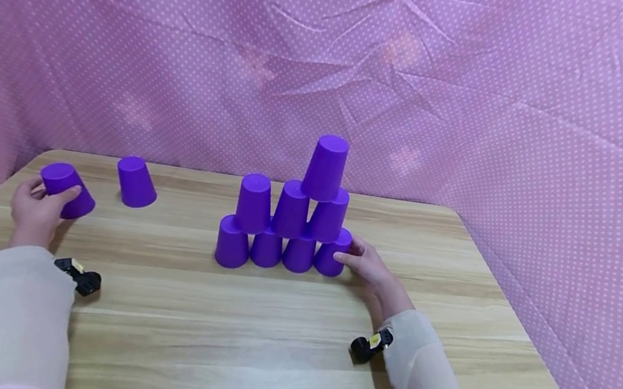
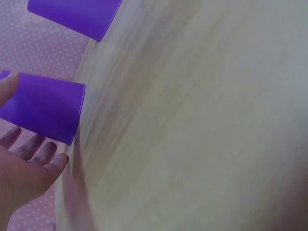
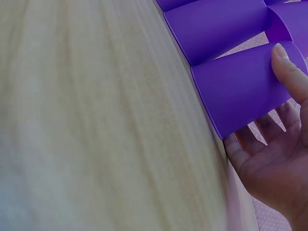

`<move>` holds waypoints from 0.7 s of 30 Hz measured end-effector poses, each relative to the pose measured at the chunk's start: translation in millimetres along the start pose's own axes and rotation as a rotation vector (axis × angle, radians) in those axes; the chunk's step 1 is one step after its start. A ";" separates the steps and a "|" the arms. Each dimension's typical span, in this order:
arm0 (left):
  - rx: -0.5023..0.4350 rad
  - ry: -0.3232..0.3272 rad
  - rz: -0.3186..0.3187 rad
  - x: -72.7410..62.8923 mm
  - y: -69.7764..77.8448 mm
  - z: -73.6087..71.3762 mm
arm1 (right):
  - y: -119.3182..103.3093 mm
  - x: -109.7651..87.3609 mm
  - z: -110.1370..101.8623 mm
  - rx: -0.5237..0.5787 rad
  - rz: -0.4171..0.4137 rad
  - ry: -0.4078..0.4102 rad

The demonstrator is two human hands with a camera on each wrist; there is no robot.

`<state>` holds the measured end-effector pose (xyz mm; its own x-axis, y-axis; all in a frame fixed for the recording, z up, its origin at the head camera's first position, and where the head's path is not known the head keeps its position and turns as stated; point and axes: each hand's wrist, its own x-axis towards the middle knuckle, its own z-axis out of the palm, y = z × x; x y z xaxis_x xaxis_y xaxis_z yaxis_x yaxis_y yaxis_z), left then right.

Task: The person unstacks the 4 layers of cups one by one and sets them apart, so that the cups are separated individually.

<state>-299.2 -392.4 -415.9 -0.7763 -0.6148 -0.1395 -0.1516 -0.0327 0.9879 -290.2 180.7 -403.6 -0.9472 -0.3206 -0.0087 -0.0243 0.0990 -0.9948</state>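
My left hand [image 1: 36, 212] holds an upside-down purple cup [image 1: 71, 194] at the table's left, thumb on its near side and fingers around the far side. In the left wrist view that cup [image 2: 43, 106] lies across the hand, its rim close over the wood. At centre stands a pyramid of upside-down purple cups: several at the bottom, three above, and a single top cup [image 1: 326, 169] over the right pair. My right hand [image 1: 369, 266] grips the bottom-right cup [image 1: 330, 258]; the right wrist view shows the thumb against this cup [image 3: 240, 89] and the fingers behind it.
Another upside-down purple cup [image 1: 136, 183] stands behind and right of my left hand. The wooden table [image 1: 210, 351] ends at a rounded back edge, with a pink dotted cloth [image 1: 186, 75] hanging behind and along the sides. Each sleeve carries a small black wrist camera [image 1: 81, 278].
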 end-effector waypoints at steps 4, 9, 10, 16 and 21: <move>-0.027 -0.013 -0.021 4.6 -5.8 -7.1 | 0.1 0.2 0.0 -0.027 0.011 0.016; -0.025 -0.039 -0.021 21.9 -14.3 -14.9 | -0.8 -0.7 0.7 -0.018 0.009 0.023; -0.019 -0.046 -0.018 25.5 -14.9 -16.6 | -0.7 -0.6 0.8 -0.010 0.008 0.021; -0.084 -0.095 -0.011 42.1 -11.0 -23.8 | 0.1 0.1 0.3 0.008 0.007 0.010; -0.070 -0.122 0.033 45.2 -1.8 -26.0 | 0.7 -0.2 0.4 0.006 0.010 0.014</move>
<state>-318.1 -440.6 -422.3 -0.8495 -0.5160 -0.1103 -0.0854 -0.0717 0.9938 -289.9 180.4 -404.4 -0.9519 -0.3060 -0.0169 -0.0133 0.0963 -0.9953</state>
